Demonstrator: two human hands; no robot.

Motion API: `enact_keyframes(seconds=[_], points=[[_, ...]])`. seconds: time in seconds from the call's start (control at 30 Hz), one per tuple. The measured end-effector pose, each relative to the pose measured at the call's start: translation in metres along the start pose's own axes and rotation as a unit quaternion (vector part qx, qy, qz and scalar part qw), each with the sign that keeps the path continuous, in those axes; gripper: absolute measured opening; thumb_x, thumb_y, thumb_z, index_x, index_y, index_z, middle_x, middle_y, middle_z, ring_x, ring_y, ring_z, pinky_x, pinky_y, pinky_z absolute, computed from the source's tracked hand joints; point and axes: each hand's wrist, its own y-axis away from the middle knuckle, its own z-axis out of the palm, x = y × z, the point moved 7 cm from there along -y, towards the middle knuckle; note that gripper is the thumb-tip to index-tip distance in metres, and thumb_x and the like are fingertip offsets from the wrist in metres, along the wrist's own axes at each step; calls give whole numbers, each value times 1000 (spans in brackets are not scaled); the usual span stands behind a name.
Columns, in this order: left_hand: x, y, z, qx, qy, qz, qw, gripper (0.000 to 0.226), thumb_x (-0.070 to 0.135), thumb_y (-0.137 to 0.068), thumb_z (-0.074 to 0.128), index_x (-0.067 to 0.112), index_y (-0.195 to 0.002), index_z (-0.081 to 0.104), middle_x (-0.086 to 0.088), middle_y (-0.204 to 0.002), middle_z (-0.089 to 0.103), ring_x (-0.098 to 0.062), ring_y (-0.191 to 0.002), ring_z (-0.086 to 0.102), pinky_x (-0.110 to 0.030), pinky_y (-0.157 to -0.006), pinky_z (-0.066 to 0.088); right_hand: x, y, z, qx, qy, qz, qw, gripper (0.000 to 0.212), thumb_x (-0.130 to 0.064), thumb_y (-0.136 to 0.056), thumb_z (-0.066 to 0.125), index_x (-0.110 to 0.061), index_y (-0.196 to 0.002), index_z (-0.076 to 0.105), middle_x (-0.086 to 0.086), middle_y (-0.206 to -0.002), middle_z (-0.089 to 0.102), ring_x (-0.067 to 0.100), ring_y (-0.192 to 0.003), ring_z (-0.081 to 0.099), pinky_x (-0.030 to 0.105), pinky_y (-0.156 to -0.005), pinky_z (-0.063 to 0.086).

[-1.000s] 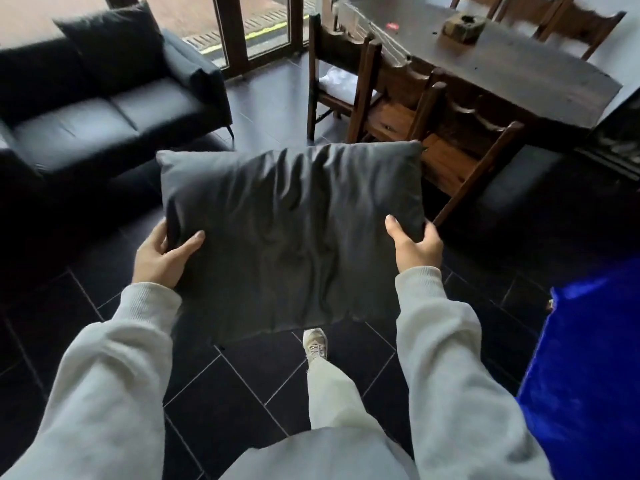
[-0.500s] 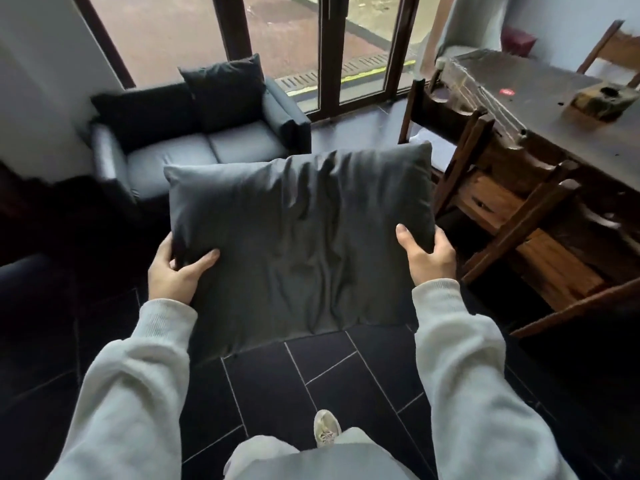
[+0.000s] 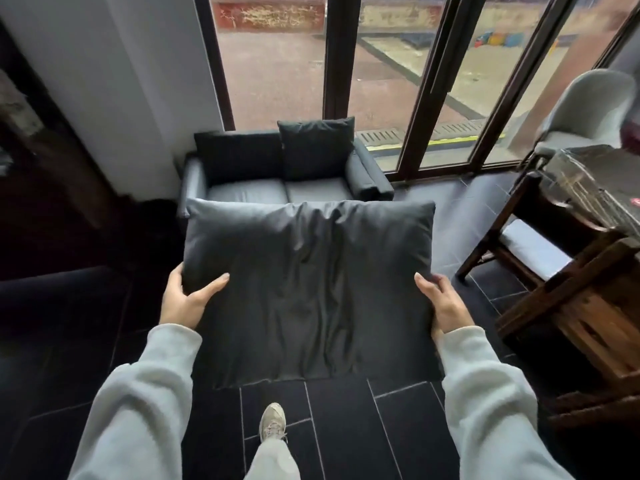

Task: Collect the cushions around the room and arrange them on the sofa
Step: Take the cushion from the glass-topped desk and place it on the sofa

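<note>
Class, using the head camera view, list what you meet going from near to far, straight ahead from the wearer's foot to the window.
Beige sneaker → large dark grey cushion held in both hands → dark two-seat sofa → dark cushion propped on the sofa back → dark-framed glass window.

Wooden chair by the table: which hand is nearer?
Right. The right hand grips the cushion's right edge, on the side facing the wooden chair. The left hand holds the opposite edge, with the whole cushion between it and the chair.

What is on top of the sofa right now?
One dark cushion leans upright on the sofa backrest, right side. The held cushion hides the seat's front edge.
</note>
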Motion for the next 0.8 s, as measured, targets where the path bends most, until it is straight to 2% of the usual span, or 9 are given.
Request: enact_keyframes(seconds=[0.07,0.13,0.27,0.37,0.43,0.57,0.63,0.7,0.8], points=[[11,-47,-7,7,15,1,1000,83,38,-67,95,31,-140,57,7,-120,74,-2,-101,74,-38,-98,58,-13,-31,33,-4,3,-6,1000,74,-42,-59,100,-20,-122,67,20,-113,79,37,-102,78,46,-84,64],[24,-93,-13,10,26,4,1000,78,34,-68,97,34,-135,58,6,-118,73,2,-94,75,-38,-96,58,-26,-63,61,14,12,-23,1000,67,-22,-65,98,-19,-123,65,21,-109,80,37,-93,78,50,-88,62],[47,-178,-21,-7,42,-18,999,67,28,-65,98,31,-124,67,-3,-108,80,-24,-103,77,-50,-97,59,-56,-118,110,47,12,-52,997,77,-29,-47,99,-20,-116,67,7,-94,83,24,-79,80,35,-71,64],[63,-226,-19,-30,54,-27,998,72,35,-49,98,26,-116,73,-5,-106,81,-29,-100,79,-51,-94,60,-76,-150,135,64,2,-71,995,58,-9,-64,94,-13,-115,69,1,-88,83,15,-76,78,24,-68,63],[66,-253,-15,-41,59,-31,997,73,34,-46,98,19,-114,75,-10,-108,81,-33,-99,78,-52,-95,59,-88,-170,148,71,5,-86,994,40,-2,-70,90,-12,-105,73,-3,-83,82,11,-71,76,20,-66,61],[63,-304,-2,-53,70,-47,995,66,30,-51,95,12,-111,76,-14,-107,81,-38,-101,77,-52,-99,57,-104,-215,174,58,-1,-86,995,30,-1,-73,90,-15,-96,77,-4,-78,81,6,-65,75,17,-59,58],[59,-332,7,-46,76,-50,995,63,27,-55,93,9,-113,75,-15,-107,81,-37,-104,76,-52,-100,56,-112,-246,190,41,5,-87,995,31,-8,-66,94,-15,-92,78,-3,-78,81,7,-65,76,17,-58,58],[52,-362,15,-39,84,-53,994,65,27,-54,95,9,-113,74,-14,-107,81,-37,-104,76,-51,-99,56,-116,-281,208,17,0,-76,997,39,-20,-53,97,-17,-88,81,4,-86,82,15,-71,78,24,-64,62],[48,-416,30,-31,91,-58,994,78,34,-46,103,10,-114,75,-13,-108,81,-35,-102,78,-48,-96,57,-119,-344,234,-19,-1,-49,999,57,-27,-46,99,-15,-99,81,15,-101,82,25,-83,78,33,-72,65]])
